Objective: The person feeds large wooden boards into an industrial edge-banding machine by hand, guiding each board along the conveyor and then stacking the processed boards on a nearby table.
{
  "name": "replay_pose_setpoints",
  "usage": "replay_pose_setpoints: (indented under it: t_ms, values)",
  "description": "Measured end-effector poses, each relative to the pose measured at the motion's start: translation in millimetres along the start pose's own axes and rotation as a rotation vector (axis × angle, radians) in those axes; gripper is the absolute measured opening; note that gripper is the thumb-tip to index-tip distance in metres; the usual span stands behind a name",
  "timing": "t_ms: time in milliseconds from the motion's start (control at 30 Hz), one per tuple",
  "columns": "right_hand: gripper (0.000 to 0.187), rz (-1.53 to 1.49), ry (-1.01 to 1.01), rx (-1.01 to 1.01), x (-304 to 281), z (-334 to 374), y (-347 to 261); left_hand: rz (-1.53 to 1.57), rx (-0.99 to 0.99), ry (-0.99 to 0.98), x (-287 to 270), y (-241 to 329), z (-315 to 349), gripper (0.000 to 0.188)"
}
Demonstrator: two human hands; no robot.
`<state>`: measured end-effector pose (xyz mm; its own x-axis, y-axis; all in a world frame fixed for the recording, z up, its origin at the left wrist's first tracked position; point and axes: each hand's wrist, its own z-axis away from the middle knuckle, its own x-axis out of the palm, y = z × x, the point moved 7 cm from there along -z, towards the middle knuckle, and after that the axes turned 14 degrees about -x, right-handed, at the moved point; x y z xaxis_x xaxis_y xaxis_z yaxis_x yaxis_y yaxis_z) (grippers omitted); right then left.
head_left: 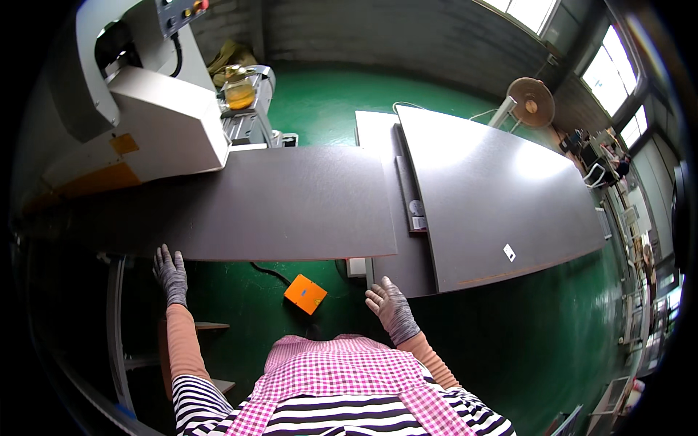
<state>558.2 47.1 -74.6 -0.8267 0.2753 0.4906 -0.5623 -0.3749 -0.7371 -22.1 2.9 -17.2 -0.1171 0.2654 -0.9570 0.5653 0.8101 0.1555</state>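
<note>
A long dark grey-brown board (291,200) lies flat in front of me, its left part reaching under the white machine (171,116). My left hand (171,276), in a grey glove, is at the board's near edge with fingers stretched out; the fingertips overlap that edge. To the right of the board's corner, my right hand (392,311) is also gloved, fingers extended and thumb toward the left. It is beside the near edge of a lower dark panel (403,269), and I cannot tell whether it touches. Neither hand grips anything.
Right of the board stands a stack topped by a large dark panel (502,196) with a small white label (509,252). An orange foot-pedal-like box (305,293) with a cable lies on the green floor. Farther off are a jar of yellow liquid (239,94) and a round fan (531,103).
</note>
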Motion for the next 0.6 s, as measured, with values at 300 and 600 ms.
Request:
replay_pose_setpoints:
  t_ms: [300,600]
  values:
    - [0.066,-0.050,-0.027,-0.014,-37,-22,-35,-0.146,0.024,-0.195,3,91,50,0.059]
    - [0.033,-0.299,-0.405,-0.015,-48,-22,-51,0.090,0.420,0.231,-58,173,140,0.036]
